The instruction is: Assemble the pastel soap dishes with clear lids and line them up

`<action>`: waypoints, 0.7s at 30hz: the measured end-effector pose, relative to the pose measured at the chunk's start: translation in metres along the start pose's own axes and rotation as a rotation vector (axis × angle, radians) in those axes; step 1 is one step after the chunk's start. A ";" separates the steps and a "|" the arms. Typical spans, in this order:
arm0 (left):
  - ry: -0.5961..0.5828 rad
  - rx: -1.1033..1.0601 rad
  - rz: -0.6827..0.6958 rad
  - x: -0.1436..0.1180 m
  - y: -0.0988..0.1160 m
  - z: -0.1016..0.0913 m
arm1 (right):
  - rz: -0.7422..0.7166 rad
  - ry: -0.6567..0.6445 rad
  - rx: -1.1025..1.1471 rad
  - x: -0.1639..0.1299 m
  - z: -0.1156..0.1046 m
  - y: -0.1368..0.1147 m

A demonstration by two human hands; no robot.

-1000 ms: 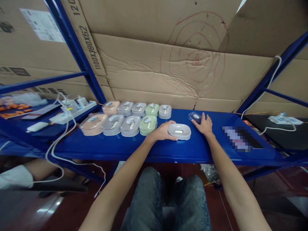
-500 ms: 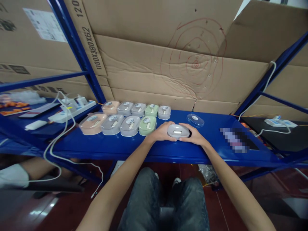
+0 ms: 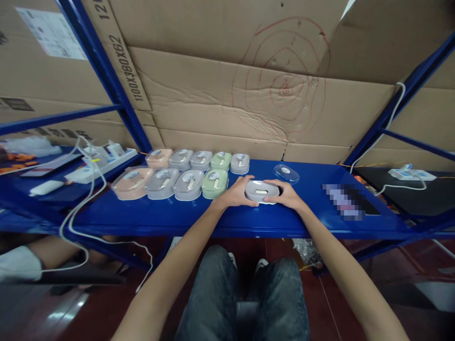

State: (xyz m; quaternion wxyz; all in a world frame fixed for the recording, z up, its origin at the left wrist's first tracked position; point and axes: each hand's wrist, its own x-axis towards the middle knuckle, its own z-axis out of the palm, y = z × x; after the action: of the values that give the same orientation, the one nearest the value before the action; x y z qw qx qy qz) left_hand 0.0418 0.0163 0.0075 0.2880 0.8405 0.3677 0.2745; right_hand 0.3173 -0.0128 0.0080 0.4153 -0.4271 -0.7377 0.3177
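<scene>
Between my two hands is a grey oval plastic box (image 3: 261, 188) with a white bar-shaped piece in the middle of its upper face. My left hand (image 3: 241, 193) wraps its left end, and my right hand (image 3: 284, 195) grips the right end, thumbs along the front. The box is just over the blue shelf; whether it touches is unclear. Behind my right hand lies a clear oval lid (image 3: 286, 174) with a round sticker. Two rows of similar boxes with clear lids stand to the left, among them a green box (image 3: 215, 183), a grey box (image 3: 189, 184) and a peach box (image 3: 131, 183).
The blue metal shelf (image 3: 177, 218) has a cardboard wall (image 3: 213, 90) behind it. A dark flat object, partly pixelated (image 3: 350, 201), lies at right. White cables (image 3: 74, 213) hang at the left near a power strip (image 3: 85, 173). Another person's arm (image 3: 57, 248) shows at lower left.
The grey box has tipped a little in my hands, so more of its front side shows. The whole view has shifted slightly. Other boxes and the lid stay in place.
</scene>
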 end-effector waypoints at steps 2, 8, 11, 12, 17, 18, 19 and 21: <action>0.005 -0.010 -0.019 0.000 0.000 0.000 | 0.031 0.018 0.046 0.001 0.000 0.000; 0.023 -0.011 0.016 0.003 -0.003 0.001 | 0.103 0.180 0.215 0.005 0.000 0.008; 0.022 -0.013 0.038 0.003 -0.005 0.001 | 0.129 0.329 0.320 0.009 0.000 0.014; 0.018 -0.013 0.041 0.003 -0.005 0.001 | 0.135 0.369 0.353 0.010 0.000 0.016; 0.005 0.011 0.068 0.003 -0.003 -0.001 | 0.136 0.488 0.595 0.014 -0.005 0.015; 0.005 0.015 0.074 0.003 -0.002 -0.001 | 0.137 0.499 0.668 0.014 -0.006 0.015; 0.005 0.018 0.078 0.003 -0.002 -0.001 | 0.140 0.505 0.736 0.014 -0.008 0.014; 0.005 0.022 0.082 0.003 0.000 -0.002 | 0.146 0.510 0.822 0.013 -0.009 0.014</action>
State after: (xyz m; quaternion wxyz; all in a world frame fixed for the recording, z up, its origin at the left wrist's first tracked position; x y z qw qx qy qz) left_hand 0.0420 0.0191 0.0095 0.2663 0.8574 0.3367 0.2839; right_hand 0.3264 0.0060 0.0056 0.6936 -0.3426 -0.3940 0.4963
